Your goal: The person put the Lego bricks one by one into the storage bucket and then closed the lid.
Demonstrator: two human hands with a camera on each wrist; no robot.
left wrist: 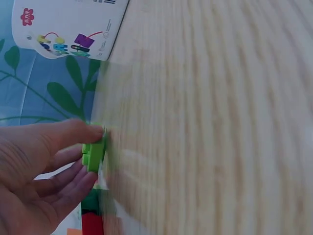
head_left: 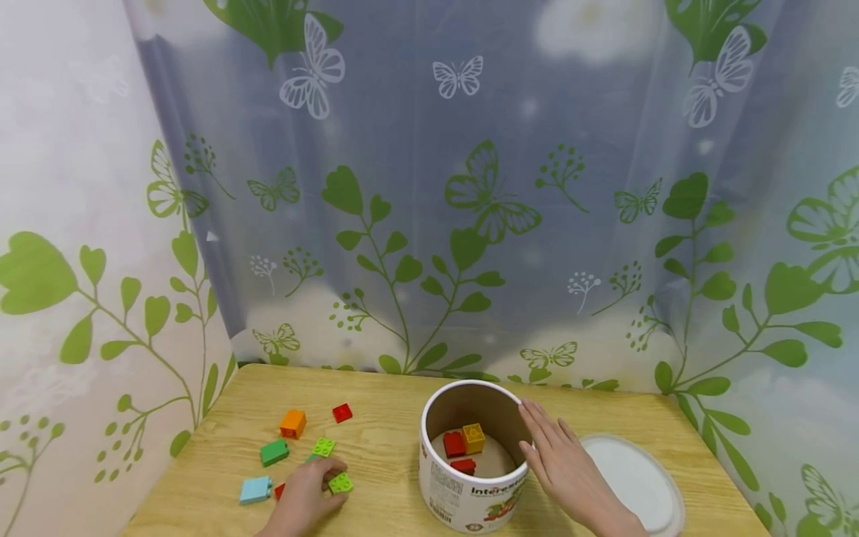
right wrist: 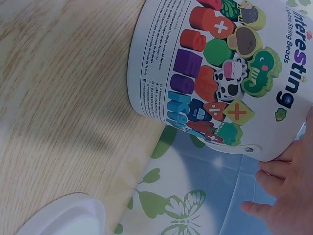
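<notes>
My left hand [head_left: 310, 494] is low over the table, with a lime green toy building block [head_left: 341, 483] between thumb and fingers. In the left wrist view, the thumb lies on one side of that lime block [left wrist: 94, 154] and the fingers on the other. Another lime block [head_left: 323, 447] sits just beyond the hand. A white printed tub [head_left: 439, 481] stands upright and uncovered, with two red blocks and a yellow-orange block [head_left: 473, 438] inside. My right hand [head_left: 564, 470] rests with extended fingers against the tub's right rim, also seen in the right wrist view.
Left of the tub lie an orange block [head_left: 292, 424], a red block [head_left: 342, 412], a green block [head_left: 274, 453] and a light blue block [head_left: 256, 490]. A white lid [head_left: 637, 477] lies right of the tub. A patterned curtain [head_left: 416, 298] hangs behind the table.
</notes>
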